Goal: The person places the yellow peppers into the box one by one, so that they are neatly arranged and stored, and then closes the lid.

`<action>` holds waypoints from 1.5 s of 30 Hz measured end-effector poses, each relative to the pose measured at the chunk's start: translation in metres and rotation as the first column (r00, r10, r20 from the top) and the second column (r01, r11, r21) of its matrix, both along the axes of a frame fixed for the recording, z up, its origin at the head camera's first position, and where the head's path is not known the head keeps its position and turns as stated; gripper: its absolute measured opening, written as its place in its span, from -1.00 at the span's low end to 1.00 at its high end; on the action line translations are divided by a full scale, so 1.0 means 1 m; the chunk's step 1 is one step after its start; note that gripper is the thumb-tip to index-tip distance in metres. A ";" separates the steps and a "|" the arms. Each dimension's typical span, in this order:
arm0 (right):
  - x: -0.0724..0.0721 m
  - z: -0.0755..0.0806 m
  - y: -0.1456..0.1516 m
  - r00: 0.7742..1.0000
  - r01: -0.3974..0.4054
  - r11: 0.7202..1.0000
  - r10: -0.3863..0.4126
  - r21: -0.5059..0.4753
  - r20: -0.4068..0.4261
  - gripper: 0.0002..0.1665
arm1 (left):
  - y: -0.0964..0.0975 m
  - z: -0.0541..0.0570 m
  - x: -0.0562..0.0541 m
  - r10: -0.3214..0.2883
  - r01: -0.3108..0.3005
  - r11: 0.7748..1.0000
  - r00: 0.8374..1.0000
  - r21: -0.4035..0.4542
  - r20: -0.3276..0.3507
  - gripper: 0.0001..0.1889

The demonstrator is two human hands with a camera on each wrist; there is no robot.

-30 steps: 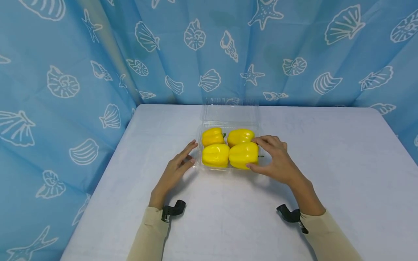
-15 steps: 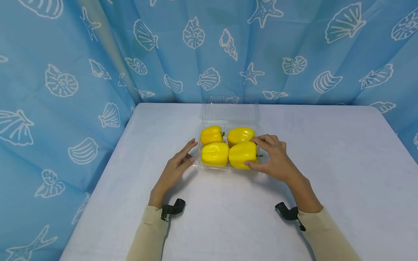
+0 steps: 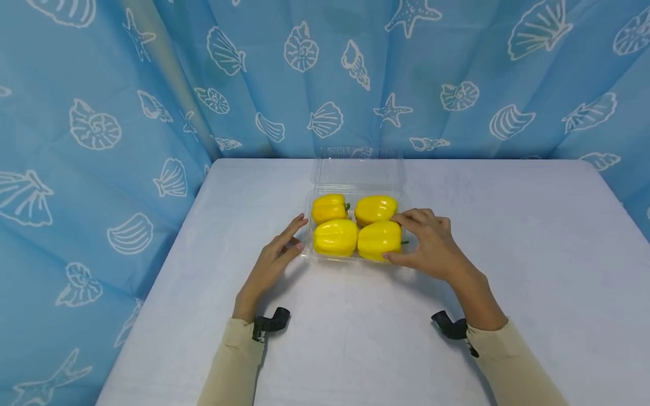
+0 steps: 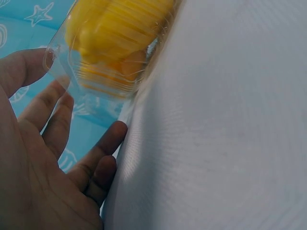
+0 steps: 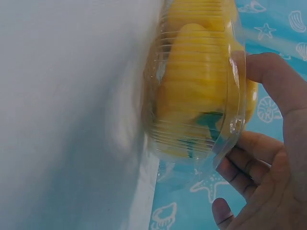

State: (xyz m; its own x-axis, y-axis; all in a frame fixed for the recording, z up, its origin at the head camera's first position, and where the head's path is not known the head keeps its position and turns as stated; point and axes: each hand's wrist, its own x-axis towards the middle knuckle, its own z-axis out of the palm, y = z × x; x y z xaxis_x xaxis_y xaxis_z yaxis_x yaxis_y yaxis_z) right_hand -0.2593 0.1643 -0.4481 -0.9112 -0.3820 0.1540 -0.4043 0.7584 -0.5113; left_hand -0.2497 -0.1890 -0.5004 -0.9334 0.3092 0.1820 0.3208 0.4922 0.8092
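Observation:
Several yellow bell peppers sit in two rows in a clear plastic clamshell box (image 3: 330,259), its lid (image 3: 359,173) tipped back. My right hand (image 3: 430,243) holds the front right bell pepper (image 3: 378,239), thumb on its near side and fingertips behind it; a green stem shows between them. In the right wrist view that thumb (image 5: 268,72) reaches over the box rim. My left hand (image 3: 271,262) is at the box's left edge, fingers extended, thumb and fingertips right at the rim. The front left bell pepper (image 3: 335,237) and the back bell peppers (image 3: 330,209) lie beside it.
The box stands on a table with a white cloth (image 3: 355,338), toward its far edge. A blue curtain (image 3: 284,73) with shell and starfish prints hangs behind and along the left side. Dark wrist cameras (image 3: 274,320) stick out from both sleeves.

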 end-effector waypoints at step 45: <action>0.003 0.003 0.014 0.999 -0.041 0.982 0.041 -0.183 -0.003 -0.19 | -0.002 -0.001 0.001 -0.003 0.003 1.000 1.000 -0.001 -0.004 -0.45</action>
State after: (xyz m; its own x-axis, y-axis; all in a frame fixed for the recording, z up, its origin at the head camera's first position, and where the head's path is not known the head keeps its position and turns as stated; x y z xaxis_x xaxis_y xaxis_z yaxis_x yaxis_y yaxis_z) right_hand -0.2565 0.1787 -0.4452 -0.8956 -0.3840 0.2246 -0.4326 0.6346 -0.6404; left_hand -0.2485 -0.1906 -0.5018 -0.9319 0.3118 0.1853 0.3252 0.4923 0.8074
